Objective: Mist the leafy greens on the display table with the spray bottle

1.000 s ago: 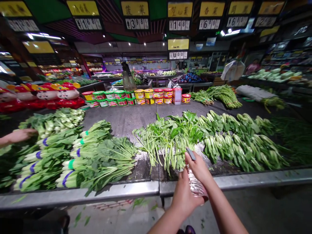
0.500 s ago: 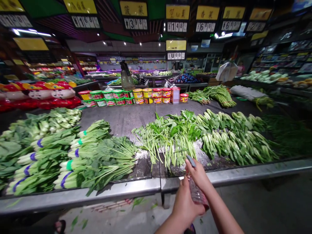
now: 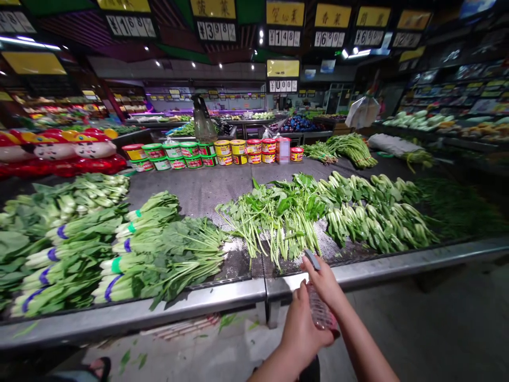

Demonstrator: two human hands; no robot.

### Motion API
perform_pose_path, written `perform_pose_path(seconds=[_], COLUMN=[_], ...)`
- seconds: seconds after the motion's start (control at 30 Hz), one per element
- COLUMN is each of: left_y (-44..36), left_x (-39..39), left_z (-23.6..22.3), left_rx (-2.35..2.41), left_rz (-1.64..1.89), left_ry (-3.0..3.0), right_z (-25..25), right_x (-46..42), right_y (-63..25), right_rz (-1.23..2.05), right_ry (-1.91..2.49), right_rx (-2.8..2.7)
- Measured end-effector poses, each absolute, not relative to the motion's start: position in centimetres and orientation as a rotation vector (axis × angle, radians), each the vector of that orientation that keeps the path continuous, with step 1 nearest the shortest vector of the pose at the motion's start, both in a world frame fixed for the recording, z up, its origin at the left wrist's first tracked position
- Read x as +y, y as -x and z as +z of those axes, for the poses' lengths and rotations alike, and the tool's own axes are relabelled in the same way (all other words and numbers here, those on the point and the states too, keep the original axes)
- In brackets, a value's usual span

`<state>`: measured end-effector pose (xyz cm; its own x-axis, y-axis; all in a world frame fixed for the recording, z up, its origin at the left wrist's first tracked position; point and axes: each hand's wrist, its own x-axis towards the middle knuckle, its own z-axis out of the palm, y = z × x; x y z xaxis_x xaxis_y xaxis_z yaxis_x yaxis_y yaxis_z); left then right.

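Both my hands are on a clear, ribbed spray bottle with a reddish lower end, held tilted in front of the stall's metal edge. My left hand is wrapped around the bottle's body from the left and below. Higher up, my right hand is closed around its head, where a grey top piece shows; the trigger is hidden by the fingers. Just beyond the bottle lie loose long-stemmed leafy greens. To their right are rows of small bok choy.
Bundles of greens with purple and green bands cover the left side. Along the back stand stacked tubs and a dark-topped bottle. A metal rail edges the stall. Price signs hang overhead. Fallen leaves lie on the floor.
The view has shifted slightly, so the stall sits a little higher and more to the left on the right side. Both hands keep their hold on the spray bottle.
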<state>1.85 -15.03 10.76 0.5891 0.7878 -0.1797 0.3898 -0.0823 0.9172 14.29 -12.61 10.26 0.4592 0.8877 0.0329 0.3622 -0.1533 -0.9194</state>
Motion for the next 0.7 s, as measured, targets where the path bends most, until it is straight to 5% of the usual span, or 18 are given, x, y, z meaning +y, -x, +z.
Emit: perform_pose_path(seconds=[0.7], left_y=[4.2], left_x=[-17.8], left_z=[9.8], left_rx=[0.956], left_rz=[0.43], left_ry=[-1.803], right_z=[10.0], right_x=[-16.0], right_y=[-7.9], right_rz=[0.625], right_ry=[1.789], right_rx=[-1.075])
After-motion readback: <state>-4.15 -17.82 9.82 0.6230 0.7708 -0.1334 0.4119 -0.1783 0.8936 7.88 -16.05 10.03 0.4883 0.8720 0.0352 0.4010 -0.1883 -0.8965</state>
